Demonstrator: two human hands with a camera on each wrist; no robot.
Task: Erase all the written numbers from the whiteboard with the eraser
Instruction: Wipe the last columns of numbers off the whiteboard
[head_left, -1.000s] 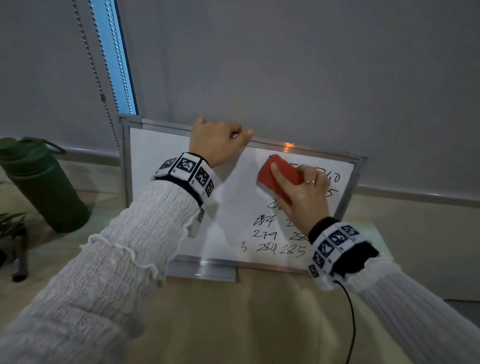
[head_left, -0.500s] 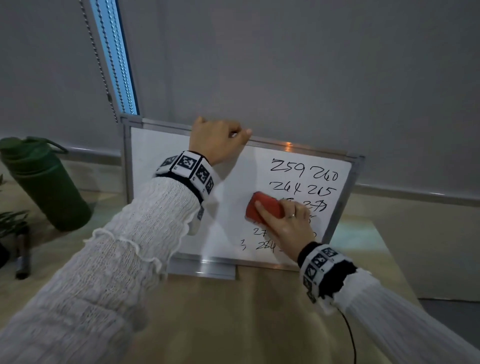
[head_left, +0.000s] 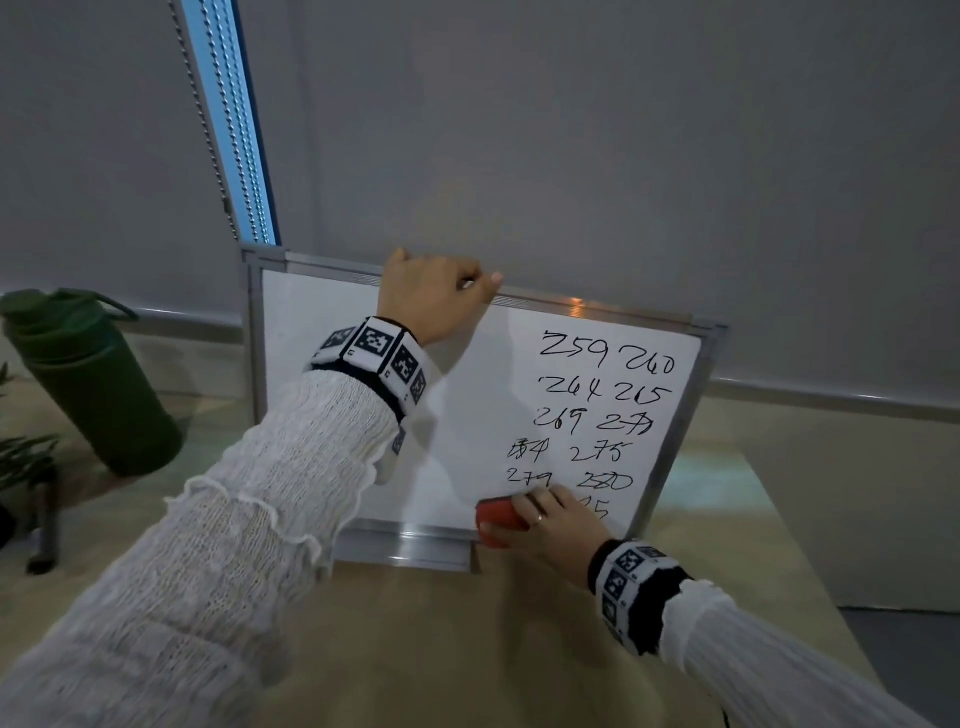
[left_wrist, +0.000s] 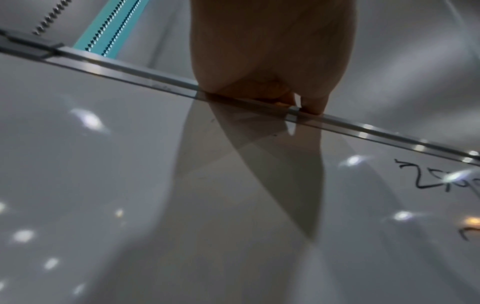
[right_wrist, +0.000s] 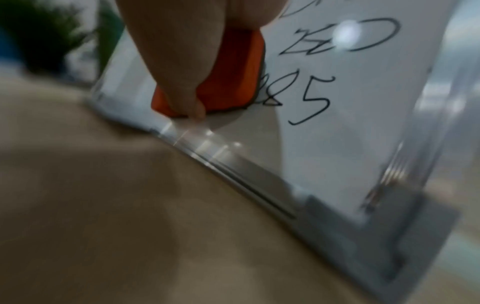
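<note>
red eraser gripped in right hand wipes lower-centre numbers; left hand clamps whiteboard top edge, steadying it.

Dim, cool light throughout; a bright blue strip glows beside the blind. Glare spots speckle the whiteboard, where the left hand casts crossed shadows. The right wrist view is motion-blurred

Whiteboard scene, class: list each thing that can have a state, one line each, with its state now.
whiteboard: upright, left part wiped, right part written on
numbers: two columns unerased
eraser: pressed on board near bottom edge
left hand: grips top frame
right hand: holds eraser
green bottle: capped, standing
</note>
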